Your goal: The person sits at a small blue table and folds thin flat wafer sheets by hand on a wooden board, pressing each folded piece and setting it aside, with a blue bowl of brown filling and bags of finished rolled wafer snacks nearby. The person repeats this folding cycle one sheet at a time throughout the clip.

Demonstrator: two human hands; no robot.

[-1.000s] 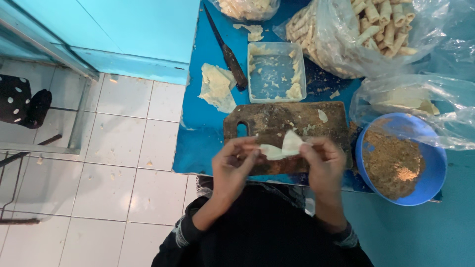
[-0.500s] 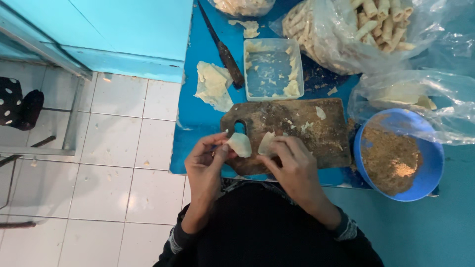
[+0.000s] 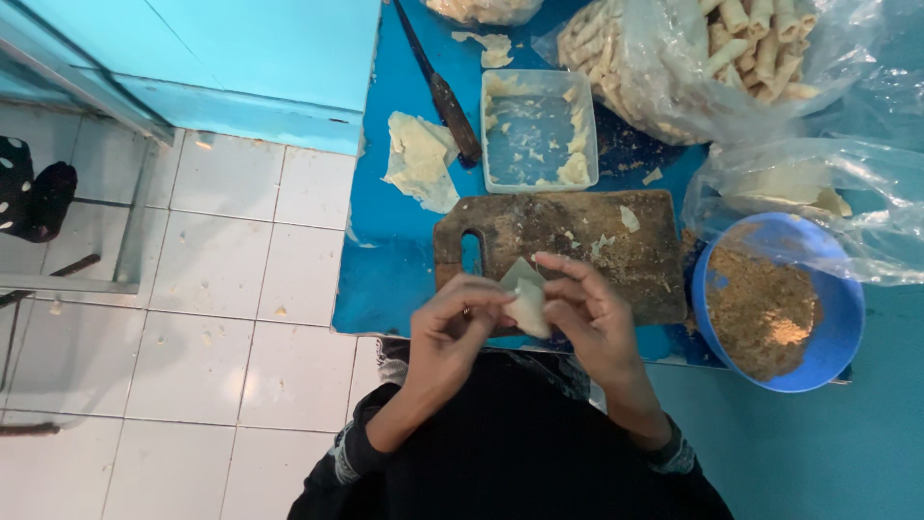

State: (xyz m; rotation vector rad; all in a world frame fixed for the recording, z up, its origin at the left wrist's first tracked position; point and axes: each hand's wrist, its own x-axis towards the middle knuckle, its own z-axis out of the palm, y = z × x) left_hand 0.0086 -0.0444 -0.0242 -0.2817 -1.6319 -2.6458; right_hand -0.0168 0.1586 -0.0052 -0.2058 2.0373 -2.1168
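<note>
At frame centre, left hand [image 3: 452, 323] and right hand [image 3: 589, 313] pinch a pale pastry wrapper [image 3: 526, 299], fingers clamped on it, above a wooden cutting board [image 3: 568, 241].

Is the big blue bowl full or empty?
Partly full: the blue plastic bowl holds a heap of brown crumbs, with bare blue wall showing around it.

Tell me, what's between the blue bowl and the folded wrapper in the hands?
The right hand and the wooden cutting board's corner, seen from the head view.

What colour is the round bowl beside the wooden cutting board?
The bowl is blue, holding brown crumbs; the head view shows it clearly.
</note>
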